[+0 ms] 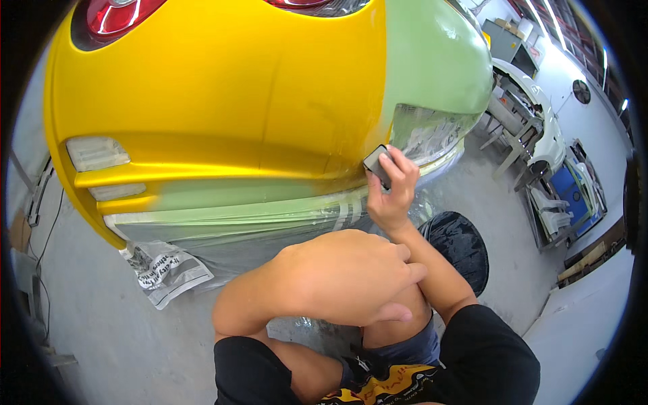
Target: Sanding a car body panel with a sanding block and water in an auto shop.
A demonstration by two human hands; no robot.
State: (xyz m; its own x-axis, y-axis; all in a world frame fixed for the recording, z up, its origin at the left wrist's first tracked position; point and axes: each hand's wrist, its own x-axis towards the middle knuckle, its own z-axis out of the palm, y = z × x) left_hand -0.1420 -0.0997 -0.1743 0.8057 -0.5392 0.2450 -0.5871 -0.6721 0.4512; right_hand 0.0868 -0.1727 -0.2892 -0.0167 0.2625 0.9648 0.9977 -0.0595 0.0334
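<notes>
We see a glossy yellow car bumper (223, 88) that turns pale green (435, 57) at its right corner and along a lower strip. Our right hand (391, 196) holds a dark grey sanding block (376, 162). The tail lights (115, 15) are red, the masking film (236, 229) clear with white tape stripes, the crumpled newspaper (165, 270) grey-white with black print, and the floor (101, 337) plain grey.

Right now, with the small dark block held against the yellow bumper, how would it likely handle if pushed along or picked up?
The small dark rectangular block sits within the right hand fingers alone, so it is probably light. Its edges look straight under the grip, suggesting it is fairly stiff. Flat-faced, it should slide along the glossy yellow car bumper rather than roll.
</notes>
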